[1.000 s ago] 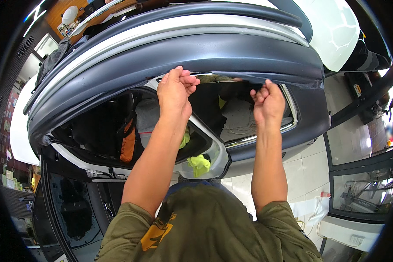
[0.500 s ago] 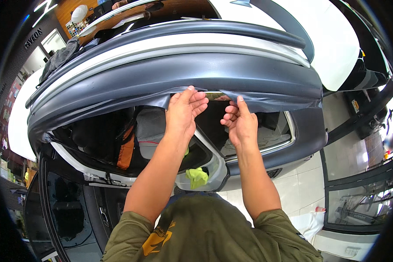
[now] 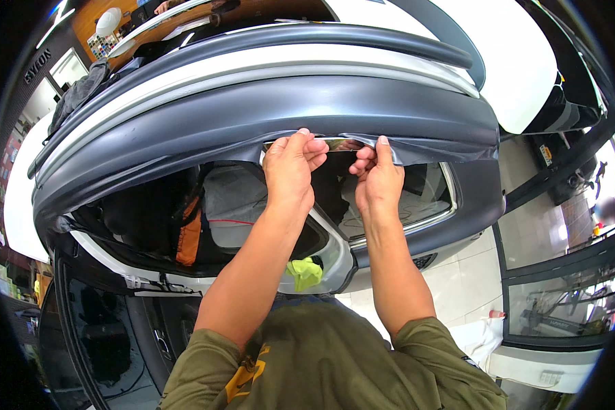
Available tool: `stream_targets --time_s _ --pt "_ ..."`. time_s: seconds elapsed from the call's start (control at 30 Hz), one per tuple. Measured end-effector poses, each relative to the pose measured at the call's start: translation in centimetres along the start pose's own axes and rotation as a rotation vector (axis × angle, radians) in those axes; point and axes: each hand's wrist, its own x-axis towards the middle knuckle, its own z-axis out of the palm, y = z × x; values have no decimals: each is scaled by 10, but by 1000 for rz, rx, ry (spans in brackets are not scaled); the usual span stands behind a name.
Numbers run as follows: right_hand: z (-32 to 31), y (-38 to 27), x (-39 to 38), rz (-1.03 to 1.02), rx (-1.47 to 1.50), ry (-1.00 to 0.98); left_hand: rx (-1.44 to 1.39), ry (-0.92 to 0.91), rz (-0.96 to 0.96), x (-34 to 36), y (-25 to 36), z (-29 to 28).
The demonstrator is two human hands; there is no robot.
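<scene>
A satin dark grey-blue vinyl film [image 3: 184, 126] covers the car's roof side, and its loose lower edge hangs above the door opening and rear window. My left hand [image 3: 288, 164] pinches that edge between thumb and fingers. A short way to the right, my right hand [image 3: 379, 178] pinches another part of the same edge, which folds down beside its thumb. Between the two hands a strip of shiny trim [image 3: 343, 144] shows under the lifted film. Below the right hand lies the dark rear side window [image 3: 417, 198].
A lime-green cloth [image 3: 305, 273] hangs at the lower door frame, close to my body. The dark front door [image 3: 109, 335] stands open at lower left. Inside the car are a grey seat [image 3: 232, 198] and an orange strip [image 3: 188, 236]. Roof rails [image 3: 287, 39] run beyond the film.
My right hand has risen a little toward the roof edge, its pinch still on the film. The left hand keeps nearly the same place. The whole view has shifted slightly.
</scene>
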Motion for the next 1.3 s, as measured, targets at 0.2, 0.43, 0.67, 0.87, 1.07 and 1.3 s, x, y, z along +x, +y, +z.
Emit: stream_targets --time_s 0.2,0.43,0.67,0.87,1.07,1.3 --pt "1 2 -4 22 222 -113 -18 -119 -59 -1 4 -12" --pt "18 10 -19 118 -16 -165 85 -199 -52 -4 7 -29" --pt "35 10 -9 33 -127 4 -33 -128 -93 6 4 -8" --pt "44 13 -11 -12 -76 75 -42 -6 -5 2 2 3" --pt "30 10 -17 -111 -252 -98 563 -212 201 -4 12 -28" --pt "19 -18 -8 -1432 -1483 -239 1785 -233 1600 6 52 -33"
